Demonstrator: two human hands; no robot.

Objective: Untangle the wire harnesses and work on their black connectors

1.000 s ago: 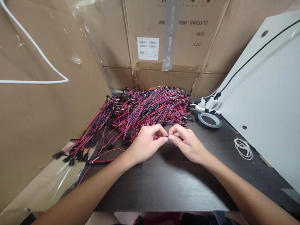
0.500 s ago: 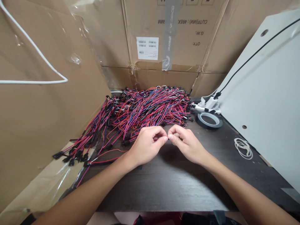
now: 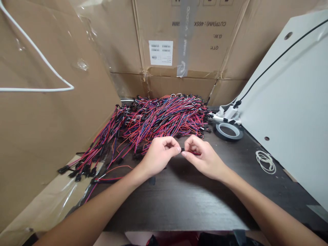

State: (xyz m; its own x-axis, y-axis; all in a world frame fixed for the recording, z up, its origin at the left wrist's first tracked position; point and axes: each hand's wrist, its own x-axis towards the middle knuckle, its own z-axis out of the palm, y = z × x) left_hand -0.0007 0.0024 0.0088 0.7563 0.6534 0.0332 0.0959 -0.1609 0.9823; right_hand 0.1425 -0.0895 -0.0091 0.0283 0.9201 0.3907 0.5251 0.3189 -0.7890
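As our left hand [image 3: 162, 153] and right hand [image 3: 206, 156] pinch a black piece [image 3: 182, 149] near the wire pile [image 3: 166, 118], we judge it light, easier held than limp red wire [image 3: 197, 153].

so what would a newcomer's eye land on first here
Probably the big tangle of wires, mostly red and dark, heaped at the back of the dark table against a cardboard box. Next, the left hand and right hand in front of it, pinching a small black piece between them. Then the roll of tape lying flat, right of the tangle.
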